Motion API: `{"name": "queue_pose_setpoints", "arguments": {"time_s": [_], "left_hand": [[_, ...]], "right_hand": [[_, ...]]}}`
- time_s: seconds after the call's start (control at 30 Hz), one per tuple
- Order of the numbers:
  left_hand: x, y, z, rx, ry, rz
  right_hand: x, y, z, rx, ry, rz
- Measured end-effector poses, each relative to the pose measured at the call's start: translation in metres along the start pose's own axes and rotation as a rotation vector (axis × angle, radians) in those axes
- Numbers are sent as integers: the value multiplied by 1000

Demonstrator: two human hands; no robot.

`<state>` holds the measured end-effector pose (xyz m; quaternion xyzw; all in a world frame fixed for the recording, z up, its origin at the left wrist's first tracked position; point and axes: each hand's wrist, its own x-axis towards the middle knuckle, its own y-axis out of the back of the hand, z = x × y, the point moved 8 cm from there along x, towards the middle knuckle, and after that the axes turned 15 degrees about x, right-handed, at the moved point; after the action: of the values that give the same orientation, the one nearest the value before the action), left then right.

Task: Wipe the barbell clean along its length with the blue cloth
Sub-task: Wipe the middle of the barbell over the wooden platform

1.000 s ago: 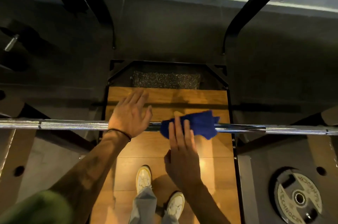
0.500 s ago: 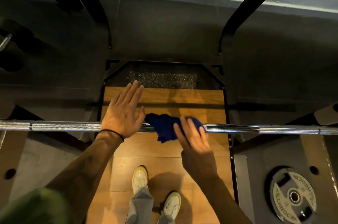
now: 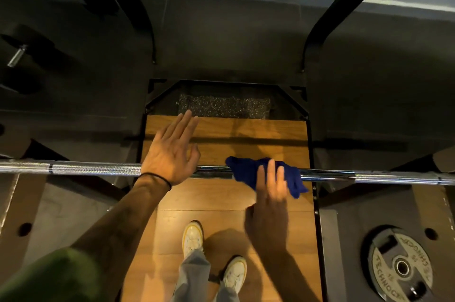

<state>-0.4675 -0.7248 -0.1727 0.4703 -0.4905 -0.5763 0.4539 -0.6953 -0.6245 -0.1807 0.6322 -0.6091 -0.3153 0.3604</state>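
On the bar (image 3: pixel 98 169), right of centre, I see the cloth (image 3: pixel 248 173) draped under my right hand (image 3: pixel 270 193), fingers straight, pressing it; my left hand (image 3: pixel 170 153) rests flat on the bar, fingers extended.

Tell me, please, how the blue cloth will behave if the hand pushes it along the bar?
The blue cloth drapes limply over the barbell, so it probably bunches. Only flat fingers of the right hand press it, so it may slip off.

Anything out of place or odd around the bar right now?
Nothing stands out. The barbell lies level, the blue cloth is draped over it under the right hand, the left hand rests flat on the bar, and a weight plate lies flat on the floor.
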Motion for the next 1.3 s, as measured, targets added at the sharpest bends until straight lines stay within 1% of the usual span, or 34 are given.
{"name": "queue_pose_setpoints", "arguments": {"time_s": [0.03,0.07,0.13,0.17,0.23,0.27,0.33,0.37,0.4,0.43,0.47,0.5,0.57,0.6,0.63,0.67,0.7,0.77,0.8,0.83,0.87,0.9,0.93,0.97,1.03,1.07,1.1,1.17,1.2,1.27,1.3], "left_hand": [[-1,0,1,-2,-6,-1],[-1,0,0,-4,-6,-2],[0,-1,-1,-6,-4,-3],[1,-2,0,-7,-7,-4],[1,-2,0,-1,-13,6],[2,-2,0,2,-14,12],[1,-2,-1,-3,-6,11],[0,-2,0,-2,-3,8],[-1,-2,-1,2,-1,7],[0,-2,-1,4,-1,8],[0,-2,0,3,-3,11],[1,-1,0,2,-7,12],[1,0,1,9,-16,18],[2,0,1,11,-20,22],[2,0,1,11,-25,21],[1,1,2,10,-27,17],[0,1,2,6,-26,14],[0,1,3,-3,-22,7],[1,1,4,-3,-23,-3],[1,1,4,-2,-23,-9],[2,1,4,3,-26,-8],[2,2,4,9,-29,-7],[3,1,3,14,-32,-13],[2,0,2,15,-30,-26],[0,-2,1,19,-15,-52],[0,-3,2,21,-12,-62],[1,-3,2,20,-12,-70],[4,-6,1,24,-19,-86],[4,-8,2,48,-27,-84],[1,-8,-2,113,10,-45],[-3,-5,-3,131,69,-17]], "right_hand": [[-6,-10,-15,54,9,-18],[-10,-18,-28,81,73,-55],[-14,-25,-27,-33,224,-155],[-12,-22,-12,-118,240,-185],[-12,-9,14,-161,142,-153],[-15,-7,13,-119,70,-122],[-21,-18,-17,18,-30,-72],[-24,-26,-35,67,-14,-78],[-24,-31,-48,75,50,-103],[-20,-32,-50,35,136,-142],[-13,-29,-38,-26,183,-168],[-7,-21,-18,-73,174,-160],[-3,3,20,-60,13,-26],[-4,10,23,-17,-79,42],[-5,7,14,20,-128,75],[-7,-2,-1,55,-125,49],[-10,-12,-15,71,-60,-7],[-10,-18,-22,-19,126,-104],[-6,-13,-9,-83,147,-103],[-2,-2,7,-107,110,-54],[-2,7,16,-80,65,6],[-2,9,14,-30,40,30],[-2,4,3,13,58,14],[-4,-4,-14,48,123,-33],[-2,-8,-36,104,316,-117],[5,-3,-37,138,374,-118],[16,3,-36,174,388,-85],[40,11,-32,196,333,5],[49,9,-34,179,298,25],[57,-10,-46,104,286,-31],[56,-19,-48,42,306,-85]]}}
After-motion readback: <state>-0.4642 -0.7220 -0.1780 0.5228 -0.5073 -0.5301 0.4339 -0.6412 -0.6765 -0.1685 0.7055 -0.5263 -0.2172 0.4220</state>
